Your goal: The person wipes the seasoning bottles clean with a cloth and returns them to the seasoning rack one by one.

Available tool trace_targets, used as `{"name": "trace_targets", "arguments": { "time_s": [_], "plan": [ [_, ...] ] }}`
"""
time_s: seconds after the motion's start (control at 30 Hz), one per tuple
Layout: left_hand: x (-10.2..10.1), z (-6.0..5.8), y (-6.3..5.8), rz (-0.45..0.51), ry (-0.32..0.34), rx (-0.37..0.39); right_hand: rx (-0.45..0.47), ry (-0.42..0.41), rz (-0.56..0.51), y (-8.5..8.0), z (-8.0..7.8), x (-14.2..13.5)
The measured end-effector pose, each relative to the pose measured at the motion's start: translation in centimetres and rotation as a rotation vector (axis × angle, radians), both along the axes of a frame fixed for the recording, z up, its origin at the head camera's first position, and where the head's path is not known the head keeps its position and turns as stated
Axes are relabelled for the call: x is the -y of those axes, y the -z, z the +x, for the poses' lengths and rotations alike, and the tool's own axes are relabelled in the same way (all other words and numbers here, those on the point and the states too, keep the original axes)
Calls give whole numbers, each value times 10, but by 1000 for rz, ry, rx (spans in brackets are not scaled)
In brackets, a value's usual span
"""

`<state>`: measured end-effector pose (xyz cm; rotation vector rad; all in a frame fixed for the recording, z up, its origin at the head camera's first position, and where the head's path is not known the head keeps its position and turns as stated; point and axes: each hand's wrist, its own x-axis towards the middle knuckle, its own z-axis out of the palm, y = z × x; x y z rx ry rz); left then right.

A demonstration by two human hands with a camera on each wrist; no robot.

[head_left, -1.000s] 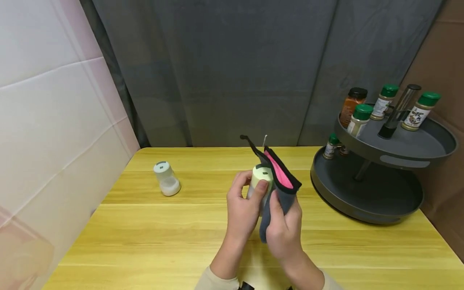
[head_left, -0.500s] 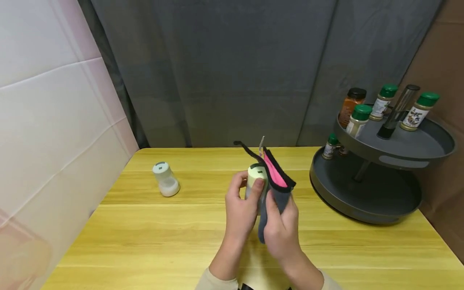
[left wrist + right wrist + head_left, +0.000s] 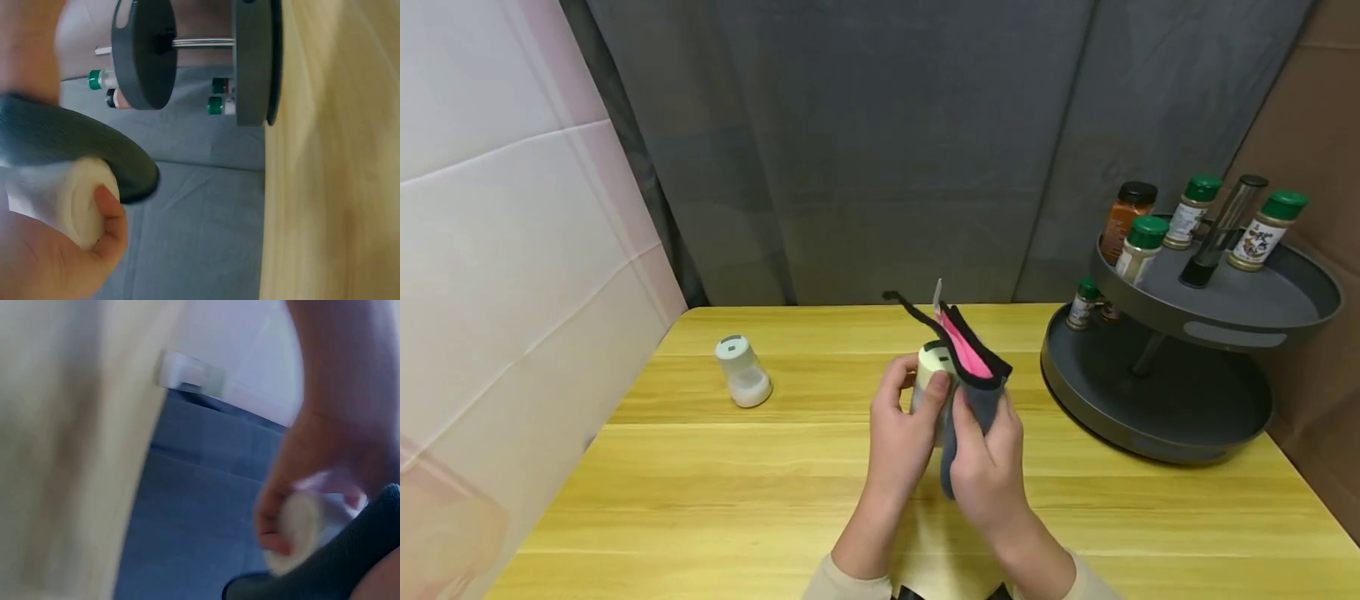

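A: The grey pouch (image 3: 983, 402) has been shifted a little to the left since a second ago, and the pale jar (image 3: 934, 360) has been shifted with it. The tip of the pouch's black strip (image 3: 917, 313) has been brought a bit lower.

B: How are they held?

A: The jar is pinched in the left hand (image 3: 898, 433), with the thumb (image 3: 937, 386) laid near its top and the fingers bent around it. The pouch is pinched in the right hand (image 3: 988, 467), below its mouth. Both things are held close, side by side, up above the wooden table (image 3: 775, 500).

B: What can be seen of the pouch?

A: A pink lining (image 3: 964, 346) is shown inside a black edge. A thin white tag (image 3: 937, 296) is seen poking up behind it.

B: And farther out?

A: A second jar (image 3: 743, 372) is set on the table, off to the left. A dark two-level rack (image 3: 1195, 392) is placed on the right. Three green-capped bottles (image 3: 1268, 232) and an orange bottle (image 3: 1124, 223) with a black cap are kept on top. Below, a small bottle (image 3: 1082, 307) is seen, and another is mostly hidden. A grey curtain (image 3: 850, 167) is hung behind.
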<state>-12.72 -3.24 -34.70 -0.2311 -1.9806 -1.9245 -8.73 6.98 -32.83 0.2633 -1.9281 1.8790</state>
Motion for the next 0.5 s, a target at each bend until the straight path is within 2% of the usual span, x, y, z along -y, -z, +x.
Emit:
{"name": "trace_targets", "arguments": {
  "time_s": [0.07, 0.2, 0.27, 0.3, 0.37, 0.43, 0.5],
  "plan": [
    [1, 0, -2, 14, 3, 6, 46, -10, 1, 7, 0, 1],
    [3, -3, -4, -12, -33, -19, 267, -64, -27, 7, -2, -5],
    [2, -4, -3, -35, -37, -35, 287, -67, -38, 0, -3, -8],
    [1, -4, -2, -46, -33, -38, 269, -62, -47, -3, -3, -9],
    [-1, -4, -1, -56, -9, -38, 174, -28, -51, -6, -3, -8],
    [-2, -3, 0, -54, 11, -26, 55, 12, -18, -4, -3, -5],
    [-3, -2, 0, -45, 15, -15, -9, 46, 13, 2, -2, -2]
  ]
}}
